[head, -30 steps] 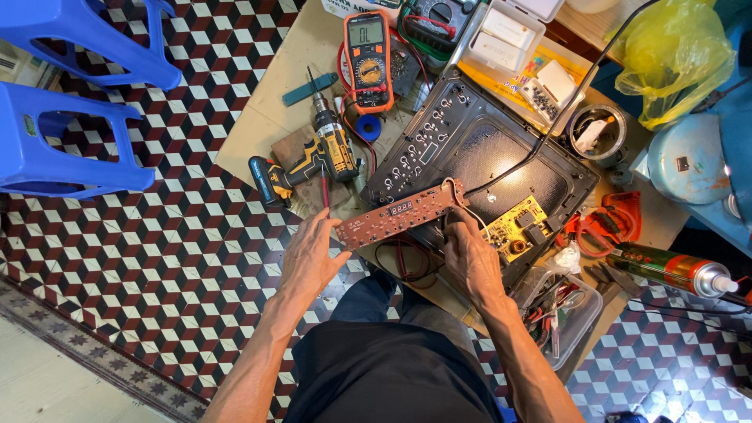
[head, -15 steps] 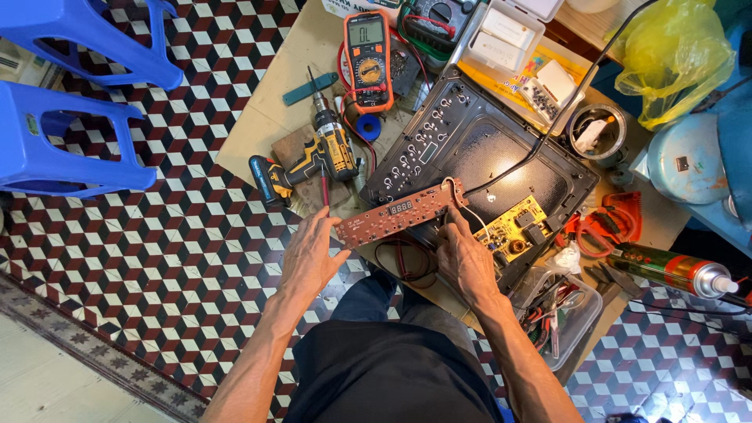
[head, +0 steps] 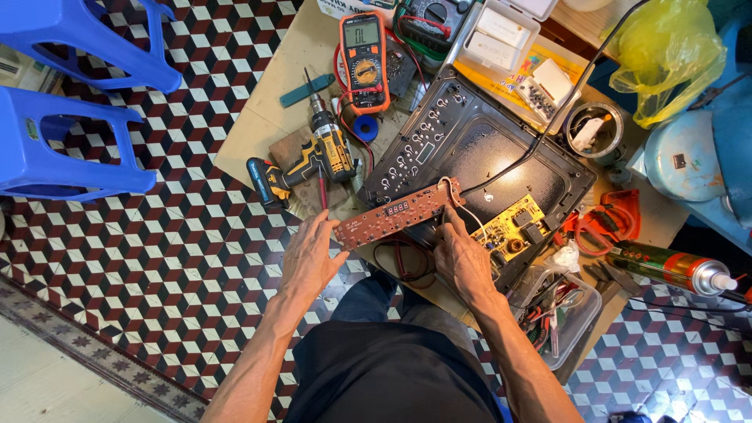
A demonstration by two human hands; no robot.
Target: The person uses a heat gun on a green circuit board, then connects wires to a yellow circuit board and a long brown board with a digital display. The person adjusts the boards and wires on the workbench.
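Note:
A long brown circuit board (head: 399, 212) with a small red display is held level above the near edge of the table. My left hand (head: 312, 258) grips its left end and my right hand (head: 460, 257) holds its right end from below. A thin white wire runs from the board's right end toward a yellow circuit board (head: 511, 228). Behind it lies a black appliance panel (head: 479, 149) with rows of button marks.
A yellow-and-black cordless drill (head: 309, 163), an orange multimeter (head: 364, 59), a teal tool, a roll of blue tape, a white parts box (head: 501, 35), a clear tub of hand tools (head: 560, 313) and a spray can (head: 670, 266) crowd the wooden table (head: 258, 117). Blue plastic stools (head: 70, 149) stand left.
The brown board has dropped slightly and shifted a little left with both hands still on its ends; my right fingers have slid closer to its right end.

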